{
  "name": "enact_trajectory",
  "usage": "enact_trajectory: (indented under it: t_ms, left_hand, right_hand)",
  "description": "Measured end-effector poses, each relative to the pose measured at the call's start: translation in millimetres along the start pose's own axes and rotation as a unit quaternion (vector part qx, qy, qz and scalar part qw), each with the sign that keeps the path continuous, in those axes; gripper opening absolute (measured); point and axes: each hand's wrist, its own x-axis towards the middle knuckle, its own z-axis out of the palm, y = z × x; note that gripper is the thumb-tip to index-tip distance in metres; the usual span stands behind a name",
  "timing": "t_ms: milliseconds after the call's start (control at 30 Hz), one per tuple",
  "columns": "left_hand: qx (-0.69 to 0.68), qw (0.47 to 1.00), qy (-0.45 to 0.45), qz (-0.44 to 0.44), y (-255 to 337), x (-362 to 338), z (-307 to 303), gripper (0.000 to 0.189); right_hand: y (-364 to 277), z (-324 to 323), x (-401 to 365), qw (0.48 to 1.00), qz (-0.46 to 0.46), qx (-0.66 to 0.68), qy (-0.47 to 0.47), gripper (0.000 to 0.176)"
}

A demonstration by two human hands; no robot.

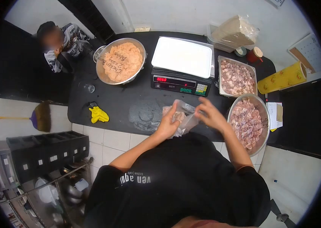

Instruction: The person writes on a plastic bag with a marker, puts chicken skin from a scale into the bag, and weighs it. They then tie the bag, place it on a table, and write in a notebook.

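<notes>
At the frame's centre, by the surface (117, 100), our left hand (166, 125) grips the plastic bag (188, 122), our right hand (214, 117) meets its rim, pinched or not we cannot tell; opening it calls for steadiness.

Yellow cloth (99, 114) — plain; table (130, 95) — black.

The co-worker's face (51, 39) is blurred out up in the corner, and the fingers of that person's hands can't be made out. Over the desk (130, 97), the writing on the orange chicken's wrap (248, 123) is only partly readable, its lower lines lost among the pieces. The wall calendar (305, 52) has print too small to read, and the paper at the top (276, 3) is cut off by the edge.
</notes>
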Motion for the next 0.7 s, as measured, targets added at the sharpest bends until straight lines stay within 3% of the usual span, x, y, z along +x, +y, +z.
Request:
enact_trajectory:
  t_ms: [33,67,100,133,200,233,300,333,400,433,500,567,633,700]
  left_hand:
    - [0.071,0.996,0.006,0.052,6.8,1.6,-0.1,0.074]
    - [-0.001,1.000,-0.022,-0.021,12.9,-0.7,-2.3,0.074]
    - [-0.001,0.999,-0.024,-0.023,13.2,-0.3,-2.3,0.074]
    - [-0.023,0.999,-0.021,-0.017,12.9,1.1,-2.0,0.075]
    - [-0.045,0.999,-0.022,-0.007,17.0,1.2,-0.7,0.075]
    - [-0.015,0.999,-0.045,0.014,22.8,0.5,-0.9,0.074]
    - [0.017,0.997,-0.068,0.037,26.2,0.8,-5.5,0.072]
    - [0.008,0.998,-0.052,0.037,25.5,0.0,-10.6,0.070]
    - [-0.001,0.999,-0.036,0.037,19.9,-3.5,-26.7,0.068]
    - [-0.020,0.999,-0.038,-0.003,14.3,-6.0,-38.1,0.064]
    - [-0.041,0.998,-0.037,-0.043,14.4,-10.7,-52.9,0.061]
    - [0.013,0.999,-0.029,-0.042,25.5,-17.7,-60.3,0.052]
    - [0.033,0.999,-0.016,-0.010,23.9,-19.0,-56.1,0.049]
    - [0.054,0.998,-0.009,0.020,18.9,-16.4,-52.1,0.046]
  right_hand:
    - [5.4,8.2,-1.7,0.997,-0.035,0.029,-0.063,0.041]
    - [5.9,22.8,-7.2,0.995,-0.056,0.069,-0.045,0.052]
    - [-1.5,38.4,-8.7,0.991,-0.077,0.110,-0.029,0.064]
    - [-5.1,49.5,-6.3,0.991,-0.074,0.112,-0.029,0.064]
    - [-8.8,65.5,0.1,0.992,-0.012,0.116,-0.044,0.082]
    - [-5.5,71.9,5.4,0.992,-0.011,0.116,-0.041,0.082]
    - [3.1,77.0,21.5,0.990,-0.052,0.113,0.068,0.061]
    - [2.7,68.0,26.4,0.990,-0.053,0.113,0.069,0.061]
    - [2.2,46.9,31.4,0.996,-0.035,0.077,0.007,0.033]
    - [4.4,44.9,31.4,0.996,-0.036,0.077,0.007,0.033]
    - [9.6,41.1,31.6,0.992,-0.036,0.114,0.045,0.016]
    - [15.5,41.9,33.8,0.994,-0.065,0.080,0.043,0.020]
    - [3.3,47.6,38.2,0.983,-0.111,0.099,0.107,0.024]
    - [-21.1,50.3,40.9,0.986,-0.091,0.124,0.069,0.024]
